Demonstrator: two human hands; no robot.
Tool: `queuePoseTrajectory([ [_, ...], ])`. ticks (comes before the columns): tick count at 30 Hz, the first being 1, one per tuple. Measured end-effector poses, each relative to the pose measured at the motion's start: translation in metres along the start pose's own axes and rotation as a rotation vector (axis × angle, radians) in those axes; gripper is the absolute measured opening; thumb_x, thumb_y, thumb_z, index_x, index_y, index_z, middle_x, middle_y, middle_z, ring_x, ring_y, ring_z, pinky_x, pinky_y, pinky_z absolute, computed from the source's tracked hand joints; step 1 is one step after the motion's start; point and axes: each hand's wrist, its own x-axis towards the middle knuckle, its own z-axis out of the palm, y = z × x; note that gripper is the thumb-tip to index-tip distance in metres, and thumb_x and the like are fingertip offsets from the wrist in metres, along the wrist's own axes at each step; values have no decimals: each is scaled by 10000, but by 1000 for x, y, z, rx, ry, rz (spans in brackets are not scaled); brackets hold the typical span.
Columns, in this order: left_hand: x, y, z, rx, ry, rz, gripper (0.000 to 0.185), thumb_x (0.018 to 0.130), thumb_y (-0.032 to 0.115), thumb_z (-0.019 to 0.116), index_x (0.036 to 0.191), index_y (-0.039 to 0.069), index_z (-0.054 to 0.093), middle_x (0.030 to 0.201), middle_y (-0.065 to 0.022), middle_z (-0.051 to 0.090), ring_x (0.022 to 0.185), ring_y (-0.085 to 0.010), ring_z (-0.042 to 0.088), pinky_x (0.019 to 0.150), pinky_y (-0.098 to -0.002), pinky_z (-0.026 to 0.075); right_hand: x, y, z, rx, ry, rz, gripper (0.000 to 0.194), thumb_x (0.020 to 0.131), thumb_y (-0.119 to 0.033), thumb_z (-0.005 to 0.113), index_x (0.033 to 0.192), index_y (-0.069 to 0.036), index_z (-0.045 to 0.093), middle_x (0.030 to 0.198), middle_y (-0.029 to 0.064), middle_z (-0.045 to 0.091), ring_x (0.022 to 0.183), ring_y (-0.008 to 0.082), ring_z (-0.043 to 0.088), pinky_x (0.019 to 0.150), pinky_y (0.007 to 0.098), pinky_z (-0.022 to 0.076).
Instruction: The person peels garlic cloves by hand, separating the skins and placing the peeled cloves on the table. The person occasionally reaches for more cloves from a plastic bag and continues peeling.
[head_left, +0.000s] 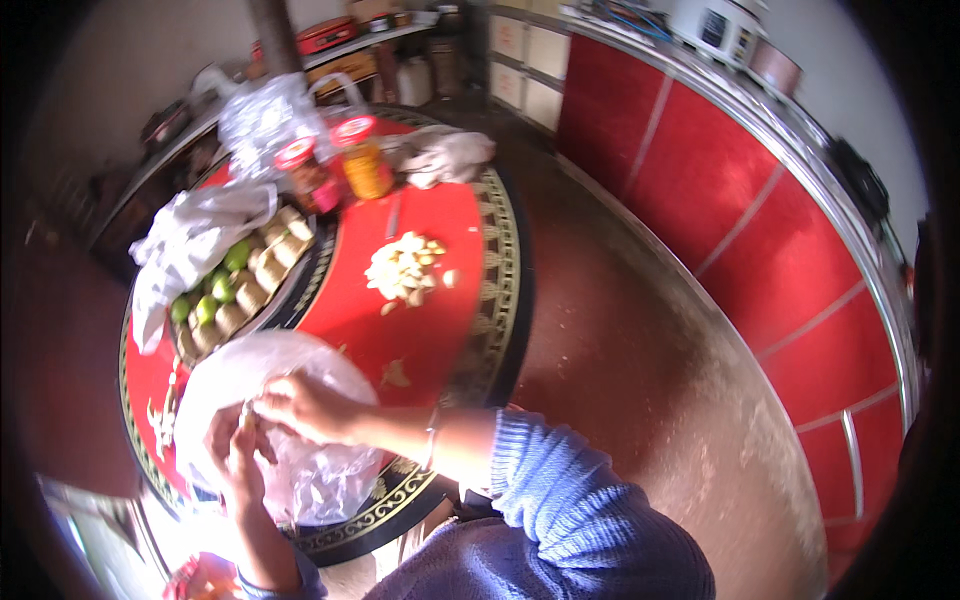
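Observation:
My left hand and my right hand meet over a white plastic bag at the near left of a round table. Between their fingertips is a small pale piece, which looks like a garlic clove. A pile of pale peeled cloves lies on the red tabletop beyond my right hand. Thin scraps of skin lie nearer, and more pale scraps are at the left edge. The lower part of my left hand is washed out by glare.
An egg tray with green round fruit stands left, partly under a white bag. Behind are two red-lidded jars, a clear plastic bag and a cloth. A knife-like strip lies by the pile. Red cabinets line the right.

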Motion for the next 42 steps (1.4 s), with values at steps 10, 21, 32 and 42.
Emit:
queuePoseTrajectory([
  [10, 3, 8, 1, -521, 227, -270, 306, 819, 276, 411, 862, -7, 520, 588, -64, 480, 451, -124, 437, 381, -247, 377, -2, -27, 9, 91, 25, 90, 263, 890, -274, 453, 883, -32, 555, 595, -29, 436, 430, 18, 341, 383, 142, 275],
  [21, -6, 25, 17, -249, -29, -336, 244, 847, 237, 554, 928, 14, 496, 643, 14, 456, 500, -22, 372, 419, -169, 296, -5, -14, 4, -32, 106, -140, 115, 871, -123, 502, 867, -14, 467, 644, -11, 497, 540, 27, 419, 475, 171, 348],
  [32, -5, 25, 19, -374, -27, -389, 185, 859, 194, 494, 839, 10, 487, 568, 0, 456, 449, -35, 371, 382, -173, 287, -8, -28, 0, 138, 90, 12, 129, 883, -150, 477, 834, -30, 479, 602, -13, 454, 473, 27, 370, 415, 168, 304],
  [42, 0, 25, 13, -568, 38, -376, 166, 805, 131, 487, 874, -16, 521, 650, -4, 493, 469, -40, 377, 394, -167, 276, -6, -23, 1, 207, 55, 79, 150, 884, -192, 456, 927, -53, 490, 619, -6, 475, 449, 24, 381, 373, 157, 303],
])
